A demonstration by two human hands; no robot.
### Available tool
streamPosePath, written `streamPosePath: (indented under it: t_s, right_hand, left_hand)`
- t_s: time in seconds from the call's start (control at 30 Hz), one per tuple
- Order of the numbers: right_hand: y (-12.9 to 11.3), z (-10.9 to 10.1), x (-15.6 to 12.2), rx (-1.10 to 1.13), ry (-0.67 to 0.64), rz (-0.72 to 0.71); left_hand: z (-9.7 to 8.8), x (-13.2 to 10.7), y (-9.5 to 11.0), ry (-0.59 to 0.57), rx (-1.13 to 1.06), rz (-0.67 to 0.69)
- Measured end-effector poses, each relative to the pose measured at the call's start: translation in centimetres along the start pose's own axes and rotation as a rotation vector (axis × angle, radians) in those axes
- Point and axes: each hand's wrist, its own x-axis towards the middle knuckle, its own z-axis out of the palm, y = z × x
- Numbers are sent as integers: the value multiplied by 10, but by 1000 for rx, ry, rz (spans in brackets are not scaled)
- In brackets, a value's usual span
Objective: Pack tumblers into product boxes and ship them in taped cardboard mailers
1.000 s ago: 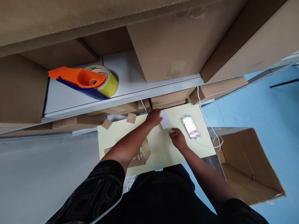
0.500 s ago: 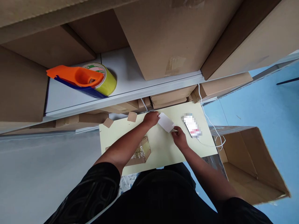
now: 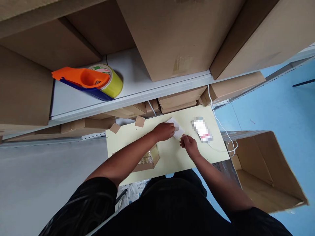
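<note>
Both my hands meet over a pale yellow work surface point(image 3: 172, 157). My left hand point(image 3: 165, 131) is closed on a small white card point(image 3: 177, 129), covering its left part. My right hand point(image 3: 187, 144) pinches the same card at its lower right corner. Left of my left forearm lies a small open cardboard box point(image 3: 150, 160) with shiny clear wrapping inside. A phone point(image 3: 202, 130) lies on the surface just right of my hands.
A white cable point(image 3: 221, 127) runs from the shelf to the phone. An orange tape dispenser point(image 3: 93, 82) with yellow tape sits on the white shelf point(image 3: 137, 82) among large cartons. Two small cardboard squares point(image 3: 139, 121) lie at the surface's far edge. An open carton point(image 3: 265, 170) stands on the blue floor at right.
My left hand slid over the white card, drawing it nearer to me. My right hand came up from the surface and took the card's near corner.
</note>
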Motion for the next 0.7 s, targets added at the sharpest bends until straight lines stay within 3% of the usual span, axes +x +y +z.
streamPosePath:
  t_s: [0.17, 0.27, 0.43, 0.57, 0.7]
  right_hand:
    - [-2, 7, -9, 58, 58, 46]
    - [5, 3, -10, 82, 111, 78]
    - [23, -8, -15, 129, 154, 132]
    - [41, -17, -23, 184, 164, 190]
    - [67, -27, -37, 231, 179, 262]
  left_hand:
    - [4, -5, 20, -96, -132, 126]
    - [6, -3, 25, -92, -176, 152]
    - [17, 21, 17, 49, -94, 75]
    - [36, 38, 9, -3, 6, 40]
    - [47, 39, 12, -45, 94, 28]
